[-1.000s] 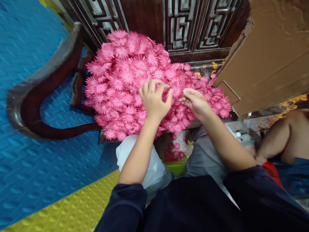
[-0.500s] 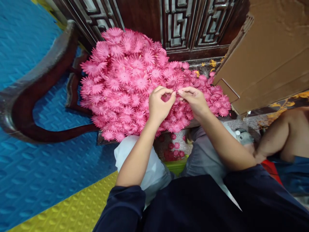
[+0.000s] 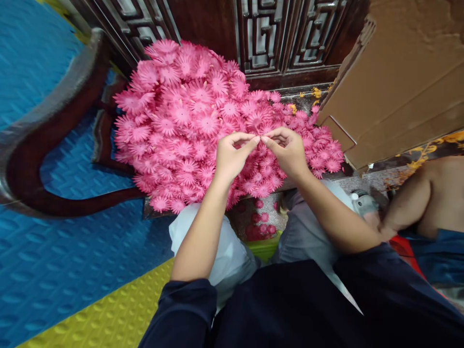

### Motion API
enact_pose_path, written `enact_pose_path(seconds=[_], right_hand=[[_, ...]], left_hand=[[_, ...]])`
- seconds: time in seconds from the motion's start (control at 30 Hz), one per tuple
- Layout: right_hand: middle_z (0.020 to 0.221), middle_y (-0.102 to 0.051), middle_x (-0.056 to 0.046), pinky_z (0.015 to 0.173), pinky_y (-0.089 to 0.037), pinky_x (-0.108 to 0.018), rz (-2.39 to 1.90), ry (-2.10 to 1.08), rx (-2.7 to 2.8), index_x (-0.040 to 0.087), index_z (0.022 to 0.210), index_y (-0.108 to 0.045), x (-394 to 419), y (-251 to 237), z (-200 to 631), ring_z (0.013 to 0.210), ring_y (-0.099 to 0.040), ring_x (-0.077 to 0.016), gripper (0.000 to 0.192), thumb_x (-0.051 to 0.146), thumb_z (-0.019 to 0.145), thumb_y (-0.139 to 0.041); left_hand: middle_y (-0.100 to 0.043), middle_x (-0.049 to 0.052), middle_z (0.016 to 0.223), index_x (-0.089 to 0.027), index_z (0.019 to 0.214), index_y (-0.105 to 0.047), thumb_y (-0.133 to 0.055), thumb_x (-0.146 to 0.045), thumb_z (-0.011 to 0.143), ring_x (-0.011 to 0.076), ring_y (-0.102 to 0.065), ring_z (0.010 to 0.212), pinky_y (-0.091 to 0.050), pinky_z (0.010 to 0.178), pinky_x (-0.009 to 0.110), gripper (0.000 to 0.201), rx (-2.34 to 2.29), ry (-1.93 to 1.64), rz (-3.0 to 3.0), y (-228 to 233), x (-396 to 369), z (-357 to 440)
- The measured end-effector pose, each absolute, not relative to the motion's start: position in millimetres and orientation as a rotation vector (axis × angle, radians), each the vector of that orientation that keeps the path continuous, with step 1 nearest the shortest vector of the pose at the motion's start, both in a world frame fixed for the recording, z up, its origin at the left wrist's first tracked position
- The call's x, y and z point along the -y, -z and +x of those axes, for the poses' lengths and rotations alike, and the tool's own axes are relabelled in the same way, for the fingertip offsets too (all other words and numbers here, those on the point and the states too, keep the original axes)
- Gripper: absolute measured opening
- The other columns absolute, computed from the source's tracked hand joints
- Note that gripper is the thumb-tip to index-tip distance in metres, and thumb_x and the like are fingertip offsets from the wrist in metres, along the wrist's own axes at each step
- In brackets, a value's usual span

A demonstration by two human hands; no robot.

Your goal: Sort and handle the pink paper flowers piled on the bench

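A big heap of pink paper flowers point(image 3: 188, 121) lies on a dark wooden seat. My left hand point(image 3: 230, 157) and my right hand point(image 3: 288, 152) hover over the heap's near right part, fingertips pinched together and almost touching each other. Something small and pink seems held between the fingertips, but it is hard to tell apart from the heap behind. Both forearms reach out from dark blue sleeves.
A curved wooden armrest point(image 3: 54, 121) sweeps round the left. A brown cardboard box point(image 3: 398, 82) stands at the right. Carved wood panels point(image 3: 261, 38) back the seat. Some pink flowers point(image 3: 261, 224) lie on the floor. Another person's bare leg point(image 3: 427, 198) is at the right. Blue and yellow mats point(image 3: 72, 261) cover the floor.
My left hand left the heap and came right; my right hand rose to meet it. The fingertips of both now pinch together above the flowers.
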State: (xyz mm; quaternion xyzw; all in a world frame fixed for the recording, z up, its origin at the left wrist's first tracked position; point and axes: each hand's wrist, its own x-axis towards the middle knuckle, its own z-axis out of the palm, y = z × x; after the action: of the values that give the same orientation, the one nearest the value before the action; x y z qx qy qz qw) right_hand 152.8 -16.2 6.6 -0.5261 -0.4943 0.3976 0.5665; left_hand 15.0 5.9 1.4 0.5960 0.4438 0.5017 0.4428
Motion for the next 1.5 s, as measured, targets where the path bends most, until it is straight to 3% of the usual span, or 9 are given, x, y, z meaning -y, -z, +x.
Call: enact_pose_path(seconds=[0.13,0.37,0.7,0.93,1.2,1.33,1.4,1.5], right_hand=[[0.073,-0.062,0.001,0.074,-0.048,-0.026,-1.228,-0.966,1.101,0.021,0.070,-0.058,15,-6,154,0.073,-0.057,-0.0112,0.018,0.032,0.069,-0.072],[0.069,-0.060,0.004,0.067,-0.045,-0.023,-1.168,-1.109,1.005,0.021,0.071,-0.058,13,-4,157,0.061,-0.053,-0.0073,0.014,0.029,0.071,-0.070],[0.062,-0.059,0.006,0.059,-0.047,-0.021,-1.137,-1.339,0.819,0.021,0.071,-0.060,12,-4,162,0.056,-0.052,-0.0066,0.020,0.031,0.064,-0.076],[0.063,-0.058,0.005,0.055,-0.047,-0.021,-1.159,-1.417,0.767,0.021,0.071,-0.059,10,0,163,0.054,-0.051,-0.0068,0.021,0.032,0.066,-0.075],[0.055,-0.049,0.007,0.048,-0.041,-0.019,-1.263,-1.314,0.483,0.021,0.068,-0.046,-4,7,183,0.049,-0.049,-0.0064,0.016,0.014,0.078,-0.056],[0.060,-0.054,0.006,0.053,-0.045,-0.022,-1.246,-1.260,0.607,0.022,0.071,-0.048,-10,2,203,0.055,-0.054,-0.0086,0.014,0.021,0.078,-0.060],[0.068,-0.059,0.005,0.054,-0.046,-0.022,-1.231,-1.263,0.689,0.023,0.076,-0.053,-8,0,202,0.058,-0.056,-0.0087,0.012,0.026,0.076,-0.064],[0.073,-0.063,0.005,0.054,-0.046,-0.021,-1.238,-1.301,0.701,0.023,0.080,-0.059,-2,0,188,0.060,-0.057,-0.0080,0.013,0.027,0.073,-0.068]], left_hand=[[-0.073,0.004,0.081,-0.017,0.074,-0.071,-0.074,-0.037,0.067,0.0139,-0.065,0.075,-0.051,0.074,0.027,0.021,-1.012,-1.191,1.402,2,-9,13],[-0.072,0.003,0.081,-0.018,0.078,-0.071,-0.074,-0.025,0.067,0.0120,-0.062,0.072,-0.049,0.072,0.025,0.013,-1.025,-1.141,1.465,1,-9,14],[-0.066,0.001,0.067,-0.017,0.068,-0.068,-0.076,-0.039,0.064,0.0104,-0.055,0.061,-0.045,0.063,0.024,0.023,-1.028,-1.120,1.474,2,-9,14],[-0.067,0.002,0.070,-0.017,0.067,-0.066,-0.079,-0.045,0.058,0.0121,-0.058,0.065,-0.046,0.066,0.026,0.032,-1.008,-1.115,1.423,-1,-9,14],[-0.063,-0.001,0.069,-0.019,0.068,-0.061,-0.077,-0.046,0.063,0.0123,-0.058,0.068,-0.045,0.066,0.027,0.031,-1.017,-1.178,1.422,-7,-10,8],[-0.058,-0.001,0.071,-0.019,0.071,-0.058,-0.067,-0.025,0.077,0.0119,-0.052,0.067,-0.040,0.070,0.031,0.013,-1.346,-1.653,1.502,-14,-21,-11],[-0.060,-0.001,0.075,-0.018,0.081,-0.059,-0.067,-0.016,0.076,0.0139,-0.051,0.071,-0.037,0.079,0.035,0.010,-1.705,-1.821,1.531,-15,-27,-18],[-0.067,0.000,0.089,-0.018,0.105,-0.058,-0.071,-0.013,0.070,0.0180,-0.054,0.082,-0.032,0.090,0.040,0.038,-1.991,-1.728,1.633,-14,-27,-19]])
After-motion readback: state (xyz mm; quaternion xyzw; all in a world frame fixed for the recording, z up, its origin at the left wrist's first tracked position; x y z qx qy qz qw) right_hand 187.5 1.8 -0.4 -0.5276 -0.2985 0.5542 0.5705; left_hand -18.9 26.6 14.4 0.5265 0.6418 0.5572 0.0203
